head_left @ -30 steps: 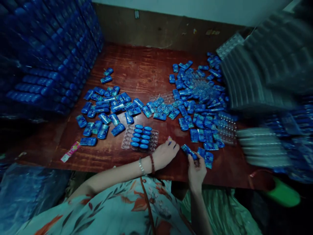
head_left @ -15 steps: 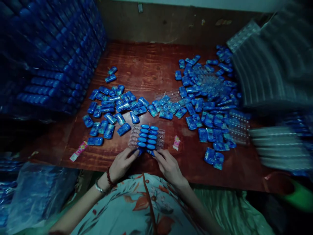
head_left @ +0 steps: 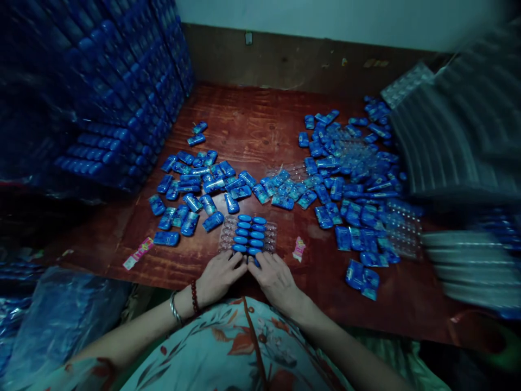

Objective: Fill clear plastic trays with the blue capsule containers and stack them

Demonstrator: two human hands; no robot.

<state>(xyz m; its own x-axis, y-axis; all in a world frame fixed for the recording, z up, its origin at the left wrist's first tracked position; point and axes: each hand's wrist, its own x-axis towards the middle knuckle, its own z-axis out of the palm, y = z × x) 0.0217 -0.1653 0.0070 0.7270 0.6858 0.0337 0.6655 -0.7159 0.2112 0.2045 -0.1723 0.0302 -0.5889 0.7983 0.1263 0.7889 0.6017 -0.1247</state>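
In front of me lies a clear plastic tray with moulded hollows along both sides. Two columns of glossy blue oval pieces fill its middle. My left hand is at the near left end of the tray, its bent fingers pressing down on a blue piece mostly hidden beneath them. Beside it, my right hand curls its fingers over the near right end, where a bit of dark blue piece shows under the fingertips. The thumbs almost meet.
Loose blue packets spread across the reddish wooden table, with more heaped right. Tall stacks of blue goods rise at left. Stacked clear trays stand right. Pink wrappers lie nearby.
Both hands have moved closer together at the tray's near end, and their fingers now cover the blue pieces that showed there before. The camera view has shifted slightly.
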